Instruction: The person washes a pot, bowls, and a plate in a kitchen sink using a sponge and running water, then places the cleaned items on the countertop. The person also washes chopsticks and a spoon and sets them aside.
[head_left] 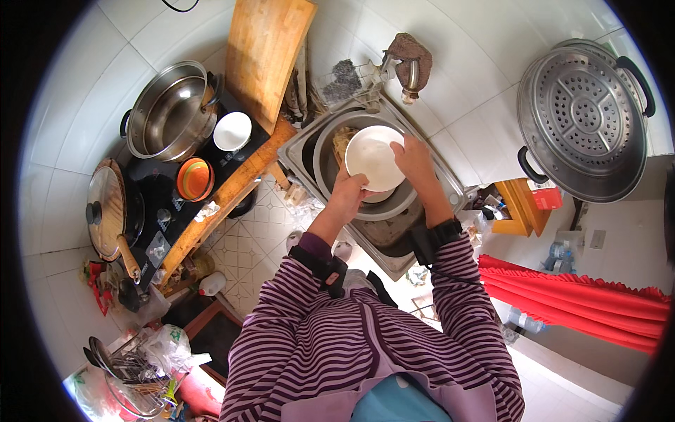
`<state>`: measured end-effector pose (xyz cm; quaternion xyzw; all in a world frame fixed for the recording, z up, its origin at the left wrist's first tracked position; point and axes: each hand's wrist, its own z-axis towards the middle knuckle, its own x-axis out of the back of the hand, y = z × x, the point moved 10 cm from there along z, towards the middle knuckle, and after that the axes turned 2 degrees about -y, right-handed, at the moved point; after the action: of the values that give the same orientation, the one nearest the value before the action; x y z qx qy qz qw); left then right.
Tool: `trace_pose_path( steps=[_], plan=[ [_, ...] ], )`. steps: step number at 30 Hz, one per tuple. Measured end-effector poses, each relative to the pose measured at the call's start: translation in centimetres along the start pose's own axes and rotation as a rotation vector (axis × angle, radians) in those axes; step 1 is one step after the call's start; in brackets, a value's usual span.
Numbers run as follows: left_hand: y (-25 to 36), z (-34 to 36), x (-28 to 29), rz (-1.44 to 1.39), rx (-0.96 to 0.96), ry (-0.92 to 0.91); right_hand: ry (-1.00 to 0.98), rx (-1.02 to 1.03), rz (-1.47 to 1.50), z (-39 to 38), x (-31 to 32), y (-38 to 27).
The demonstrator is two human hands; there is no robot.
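My left hand (346,197) clasping the near rim of a white bowl (373,156), my right hand (415,163) gripping its right rim, bowl above a grey basin (394,209), metal sink (392,237) beneath.

Bright, soft light falls on the held bowl (374,158); left of it, a steel pot (171,116) glints white. Far left of the bowl, wall tiles (79,130) bend toward a black fisheye rim.

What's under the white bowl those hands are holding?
Under the white bowl: a grey basin in the sink, with something yellowish showing inside. The basin's middle is covered.
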<state>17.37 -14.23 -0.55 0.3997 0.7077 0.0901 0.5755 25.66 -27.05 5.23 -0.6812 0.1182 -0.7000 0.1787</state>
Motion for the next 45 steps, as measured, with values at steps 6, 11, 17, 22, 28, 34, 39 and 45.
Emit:
trace_pose_path(
  steps=[6,11,17,22,28,34,39,45],
  plan=[
    [-0.8,0.8,2.2,0.041,-0.014,0.052,0.334,0.270,0.189,-5.7,1.1,-2.5],
    [-2.4,2.5,5.9,0.127,0.060,0.078,-0.043,0.547,-0.015,-9.8,-4.6,-4.4],
    [-4.5,4.7,9.4,0.233,0.229,0.007,-0.048,0.540,-0.131,-8.7,-8.5,-1.3],
    [-6.7,4.1,9.6,0.156,0.110,0.133,-0.111,0.298,0.316,-10.2,-13.0,-0.8],
    [-7.3,4.8,11.6,0.304,0.245,0.125,-0.130,0.351,0.065,-10.3,-14.6,0.9],
    [-8.7,5.5,12.9,0.259,0.234,0.181,-0.091,0.206,0.368,-10.0,-15.9,1.9],
    [-8.6,6.5,12.9,0.148,0.245,0.130,-0.008,0.351,0.319,-9.6,-14.6,1.5],
    [-8.2,7.0,12.0,0.314,0.245,0.198,-0.101,0.233,0.352,-9.1,-16.7,1.4]
  ],
)
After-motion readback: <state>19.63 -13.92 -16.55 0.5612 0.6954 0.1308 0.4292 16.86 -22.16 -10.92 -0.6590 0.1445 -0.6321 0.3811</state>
